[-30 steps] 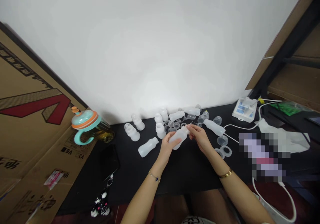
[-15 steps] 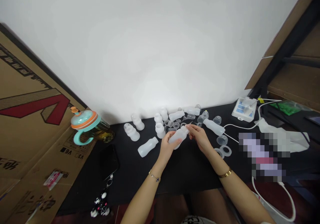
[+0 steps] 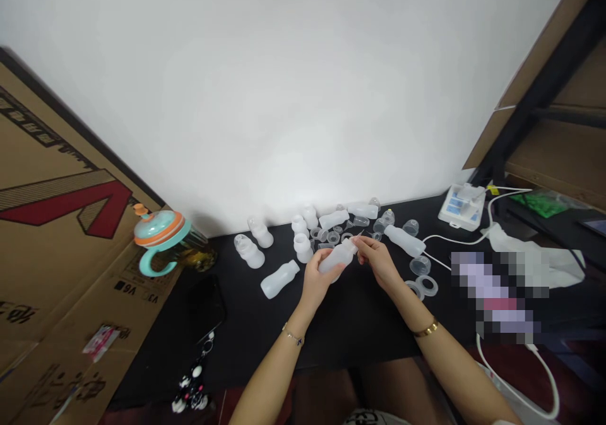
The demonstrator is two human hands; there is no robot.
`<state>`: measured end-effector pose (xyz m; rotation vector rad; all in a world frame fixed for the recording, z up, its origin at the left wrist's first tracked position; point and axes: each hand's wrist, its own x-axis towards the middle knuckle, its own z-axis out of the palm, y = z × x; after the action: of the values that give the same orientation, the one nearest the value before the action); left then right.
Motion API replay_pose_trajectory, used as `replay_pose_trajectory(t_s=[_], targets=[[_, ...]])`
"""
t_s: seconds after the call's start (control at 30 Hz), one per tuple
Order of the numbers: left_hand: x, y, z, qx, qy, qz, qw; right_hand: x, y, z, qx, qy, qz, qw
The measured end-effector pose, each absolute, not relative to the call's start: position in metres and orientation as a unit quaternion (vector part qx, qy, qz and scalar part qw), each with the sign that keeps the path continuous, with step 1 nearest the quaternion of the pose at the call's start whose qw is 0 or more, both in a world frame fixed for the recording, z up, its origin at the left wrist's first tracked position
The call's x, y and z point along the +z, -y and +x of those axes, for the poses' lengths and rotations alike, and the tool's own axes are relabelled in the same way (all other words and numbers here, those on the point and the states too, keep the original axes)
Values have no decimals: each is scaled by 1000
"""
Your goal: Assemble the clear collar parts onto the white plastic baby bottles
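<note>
A frosted white bottle [image 3: 337, 257] lies tilted in my left hand [image 3: 319, 276], whose fingers are wrapped round its body, with the neck pointing up and right. At the neck my right hand [image 3: 374, 256] is pinched on something small and thin that I cannot make out. Another white bottle [image 3: 280, 279] lies on its side left of my left hand. Behind the hands are several clear rings and small parts [image 3: 334, 237], and a few open white bottles [image 3: 303, 247] stand there. Two bottles with clear caps [image 3: 249, 252] stand further left.
On the black table [image 3: 255, 336] are a teal and orange lidded jug [image 3: 170, 239], a black phone [image 3: 207, 309] with a charm, a bottle lying at the right [image 3: 406, 240], clear rings [image 3: 427, 285], a white power strip [image 3: 461, 207] with cables, and a blurred lilac object [image 3: 492, 295].
</note>
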<state>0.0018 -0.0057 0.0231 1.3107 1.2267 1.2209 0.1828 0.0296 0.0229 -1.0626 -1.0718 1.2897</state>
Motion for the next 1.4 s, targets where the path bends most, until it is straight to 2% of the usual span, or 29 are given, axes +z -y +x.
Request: replay_pose_trajectory(t_s=[1.4], targets=[[33, 13, 3, 500, -510, 571, 406, 19, -31, 184, 522, 467, -463, 542]])
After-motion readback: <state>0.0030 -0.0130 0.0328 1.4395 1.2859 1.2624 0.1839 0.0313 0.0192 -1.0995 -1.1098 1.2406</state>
